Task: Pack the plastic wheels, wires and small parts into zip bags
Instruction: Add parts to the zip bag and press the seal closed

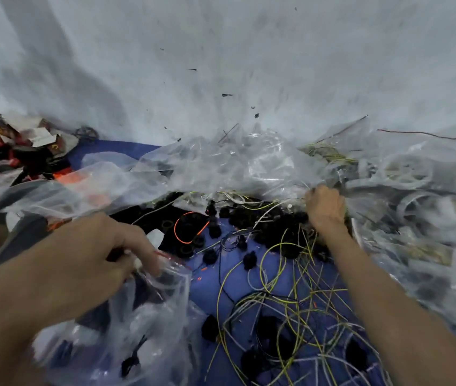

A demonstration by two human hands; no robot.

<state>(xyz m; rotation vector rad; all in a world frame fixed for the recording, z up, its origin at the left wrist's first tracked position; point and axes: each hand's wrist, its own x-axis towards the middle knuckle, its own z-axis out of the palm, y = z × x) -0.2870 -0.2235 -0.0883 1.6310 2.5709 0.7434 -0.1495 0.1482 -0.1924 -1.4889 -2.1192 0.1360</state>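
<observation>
closest to the cam, bottom left: left hand (104,252) pinches the mouth of a clear zip bag (148,316) right by its red zip strip, fingers curled on the rim. the bag hangs down toward the cam w/ some black small parts and white bits already inside, tho it's blurry.

next to it, center-bottom, a tangle of wires (276,302), mostly yellow-green plus some white and black, lies loose on a blue cloth (207,285). black small parts (210,328) are scattered thru and under them.

a bit further up there's an orange wire loop (190,229) lying among more black ring-ish pieces.

right hand (325,207) is stretched out past the wires, fingers curled under, sitting right where the black parts meet the edge of the plastic. can't tell what it's got hold of, if anything, too much blur.

behind that is a big heap of clear bags (235,162) across the middle. on the right side some of them hold white plastic wheels (410,171).

far left: pile of red/white cardboard boxes (12,135), w/ a black wheel (86,132) just beside them against the white wall (221,51).
</observation>
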